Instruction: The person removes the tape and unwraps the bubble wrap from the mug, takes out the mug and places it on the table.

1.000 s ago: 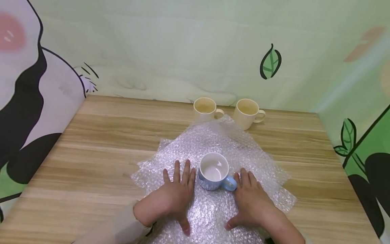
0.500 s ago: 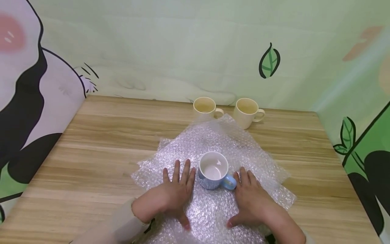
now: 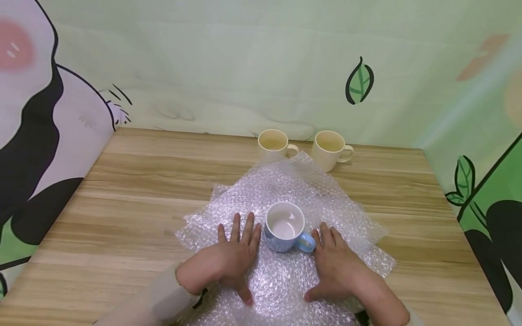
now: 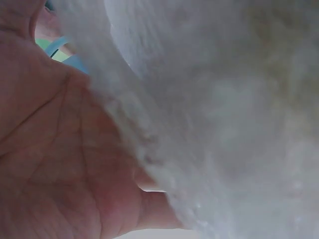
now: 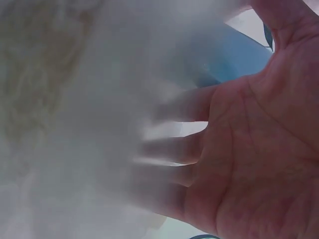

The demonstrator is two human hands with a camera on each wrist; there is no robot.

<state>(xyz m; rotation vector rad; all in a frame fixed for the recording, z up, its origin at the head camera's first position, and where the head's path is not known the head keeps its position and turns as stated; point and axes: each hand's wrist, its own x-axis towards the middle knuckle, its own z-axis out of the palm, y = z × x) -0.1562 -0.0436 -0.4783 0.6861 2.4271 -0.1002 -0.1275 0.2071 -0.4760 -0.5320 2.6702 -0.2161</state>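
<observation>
A blue mug [image 3: 281, 242] with a white inside stands upright on a spread of bubble wrap [image 3: 281, 280], its handle pointing right. My left hand [image 3: 234, 260] rests on the wrap to the left of the mug, fingers straight and spread, with the thumb toward me. On the other side my right hand [image 3: 338, 267] lies the same way, its fingertips right at the mug's handle. Blurred bubble wrap [image 4: 214, 124] hides much of the left wrist view, beside the left palm [image 4: 60, 149]. In the right wrist view, the wrap veils the right hand's fingers [image 5: 172, 149], and the mug's blue side [image 5: 234, 55] shows behind.
Two cream mugs, one at left [image 3: 272, 142] and one at right [image 3: 326, 156], stand at the back of the wooden table [image 3: 142, 190], near a green patterned backdrop [image 3: 228, 68]. The wrap's far corner overlaps the left cream mug in the head view.
</observation>
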